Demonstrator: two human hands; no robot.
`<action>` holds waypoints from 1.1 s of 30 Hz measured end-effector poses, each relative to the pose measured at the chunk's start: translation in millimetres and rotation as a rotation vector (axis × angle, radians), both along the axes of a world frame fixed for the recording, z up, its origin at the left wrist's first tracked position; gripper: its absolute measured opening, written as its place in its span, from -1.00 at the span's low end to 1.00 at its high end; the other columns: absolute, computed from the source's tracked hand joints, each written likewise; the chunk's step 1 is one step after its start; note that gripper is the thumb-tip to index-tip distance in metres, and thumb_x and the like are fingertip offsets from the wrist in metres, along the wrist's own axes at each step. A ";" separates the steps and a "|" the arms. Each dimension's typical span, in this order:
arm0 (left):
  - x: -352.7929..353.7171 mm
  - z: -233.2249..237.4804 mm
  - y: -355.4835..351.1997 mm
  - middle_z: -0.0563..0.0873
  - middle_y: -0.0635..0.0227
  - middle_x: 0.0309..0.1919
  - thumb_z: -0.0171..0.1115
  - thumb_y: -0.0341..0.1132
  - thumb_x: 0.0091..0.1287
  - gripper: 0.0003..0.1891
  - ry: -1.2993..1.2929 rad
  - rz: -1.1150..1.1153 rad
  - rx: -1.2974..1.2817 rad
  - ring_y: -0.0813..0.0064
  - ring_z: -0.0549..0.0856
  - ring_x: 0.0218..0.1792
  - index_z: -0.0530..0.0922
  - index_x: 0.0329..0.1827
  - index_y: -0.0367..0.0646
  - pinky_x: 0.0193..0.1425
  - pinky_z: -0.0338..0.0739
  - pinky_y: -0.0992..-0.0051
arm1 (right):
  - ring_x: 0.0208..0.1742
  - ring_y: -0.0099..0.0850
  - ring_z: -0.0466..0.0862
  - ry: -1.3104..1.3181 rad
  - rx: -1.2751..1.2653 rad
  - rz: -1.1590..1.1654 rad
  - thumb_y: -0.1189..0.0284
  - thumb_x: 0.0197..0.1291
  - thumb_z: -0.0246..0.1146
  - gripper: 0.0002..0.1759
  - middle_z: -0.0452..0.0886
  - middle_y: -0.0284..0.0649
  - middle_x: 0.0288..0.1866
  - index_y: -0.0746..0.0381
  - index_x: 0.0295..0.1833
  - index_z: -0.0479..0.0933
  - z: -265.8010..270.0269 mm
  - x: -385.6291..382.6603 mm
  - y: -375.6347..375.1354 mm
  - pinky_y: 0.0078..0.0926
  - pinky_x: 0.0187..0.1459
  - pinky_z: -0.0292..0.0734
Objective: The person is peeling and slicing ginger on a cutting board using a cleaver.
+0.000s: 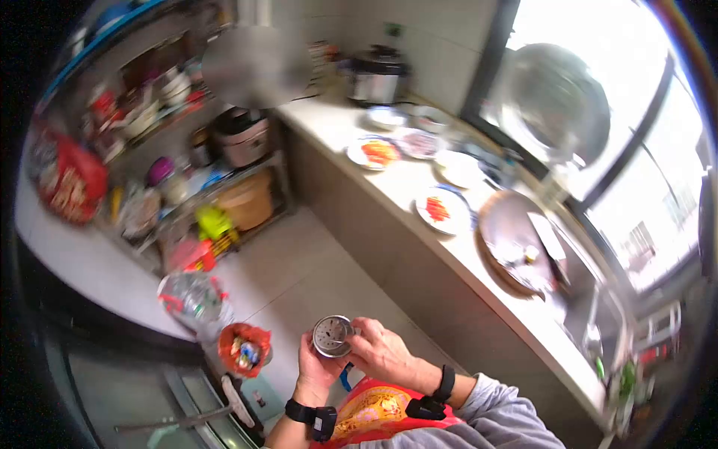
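My left hand (317, 368) is wrapped round a small round metal cup (327, 338). Dark specks or holes show on the pale surface inside it. The fingers of my right hand (383, 353) are pinched together at the cup's right side. A thin shiny metal piece lies at those fingertips, but I cannot make out what it is. Both hands are in front of my body, over the floor and a red apron (378, 408) with a gold pattern.
On the counter (523, 325) at right are plates of orange-red strips (440, 209), a round cutting board (502, 239) with a cleaver (547, 238), and a pressure cooker (376, 75). Left stand crowded shelves, a rice cooker (243, 139) and a red-lined bin (245, 350).
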State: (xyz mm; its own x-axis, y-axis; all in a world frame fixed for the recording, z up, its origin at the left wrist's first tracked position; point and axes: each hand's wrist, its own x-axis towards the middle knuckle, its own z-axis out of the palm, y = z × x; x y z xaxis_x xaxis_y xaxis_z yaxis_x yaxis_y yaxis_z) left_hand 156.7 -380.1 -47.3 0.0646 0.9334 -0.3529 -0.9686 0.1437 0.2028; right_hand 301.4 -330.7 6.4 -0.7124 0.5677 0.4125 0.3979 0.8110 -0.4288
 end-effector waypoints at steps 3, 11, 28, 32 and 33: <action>66.9 27.9 1.6 0.56 0.25 -0.02 -0.20 0.05 0.30 -0.52 0.015 -0.234 0.061 0.30 0.56 -0.02 0.44 0.05 -0.09 -0.06 0.54 0.25 | -0.12 -0.13 0.48 0.025 0.008 -0.168 0.43 -0.21 0.31 -0.66 0.36 0.02 -0.06 0.26 -0.24 0.43 33.3 74.9 -28.4 -0.31 -0.19 0.49; 163.9 57.8 17.1 0.58 0.23 -0.22 -0.03 0.00 0.31 -0.60 0.371 -0.559 0.111 0.38 0.60 -0.30 0.43 -0.06 -0.17 -0.35 0.49 0.52 | -0.12 -0.16 0.52 0.026 0.010 -0.882 0.43 -0.20 0.35 -0.76 0.44 -0.10 -0.11 0.22 -0.42 0.42 125.9 269.2 -63.3 -0.29 -0.24 0.53; 337.3 1.4 30.2 0.61 0.23 -0.35 0.05 -0.22 0.27 -0.77 0.500 -0.282 -0.314 0.38 0.59 -0.41 0.49 -0.14 -0.17 -0.38 0.48 0.49 | -0.23 -0.11 0.60 -0.592 -0.490 -0.971 0.22 -0.29 0.38 -0.63 0.59 -0.01 -0.34 0.22 -0.34 0.60 -82.4 674.6 88.7 -0.25 -0.19 0.50; 382.8 35.6 37.8 0.61 0.14 -0.32 0.01 -0.35 0.27 -0.76 0.638 -0.321 -0.148 0.35 0.61 -0.39 0.40 -0.05 -0.26 -0.36 0.52 0.50 | -0.14 -0.08 0.57 -0.446 -0.658 -1.021 0.32 -0.24 0.34 -0.61 0.52 0.02 -0.14 0.26 -0.22 0.56 -144.7 674.0 99.4 -0.25 -0.11 0.51; 387.7 39.4 39.4 0.60 0.14 -0.31 0.01 -0.35 0.27 -0.76 0.649 -0.326 -0.137 0.35 0.61 -0.38 0.39 -0.04 -0.26 -0.36 0.52 0.50 | -0.13 -0.07 0.57 -0.424 -0.669 -1.060 0.33 -0.22 0.33 -0.61 0.50 0.02 -0.11 0.26 -0.21 0.55 -158.3 673.4 99.0 -0.25 -0.10 0.50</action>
